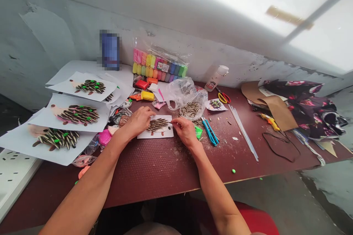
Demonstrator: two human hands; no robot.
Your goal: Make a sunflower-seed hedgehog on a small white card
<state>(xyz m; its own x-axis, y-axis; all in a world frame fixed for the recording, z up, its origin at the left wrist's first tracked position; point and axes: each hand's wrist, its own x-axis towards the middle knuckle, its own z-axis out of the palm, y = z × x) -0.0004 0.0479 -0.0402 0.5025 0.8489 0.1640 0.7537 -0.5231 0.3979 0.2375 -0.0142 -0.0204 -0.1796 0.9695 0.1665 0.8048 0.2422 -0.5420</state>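
Note:
A small white card (157, 136) lies on the table, bearing a hedgehog figure (158, 125) with sunflower seeds for spines and dark feet. My left hand (138, 122) is at the card's left side, fingers bent together over its upper left edge. At the card's right edge, by the hedgehog's dark nose, my right hand (185, 130) has thumb and finger pinched; whatever is between them is too small to make out. Behind the right hand, sunflower seeds (190, 110) spill from a clear plastic bag (180, 90). A green clay packet (198, 132) lies beside that hand.
Finished-looking hedgehog sheets (79, 112) are stacked at left. Clay packs (160, 66) stand against the wall. To the right are a blue utility knife (210, 132), scissors (224, 97), a bottle (216, 78), glue sticks (244, 132), a yellow glue gun (271, 122) and floral cloth (309, 110).

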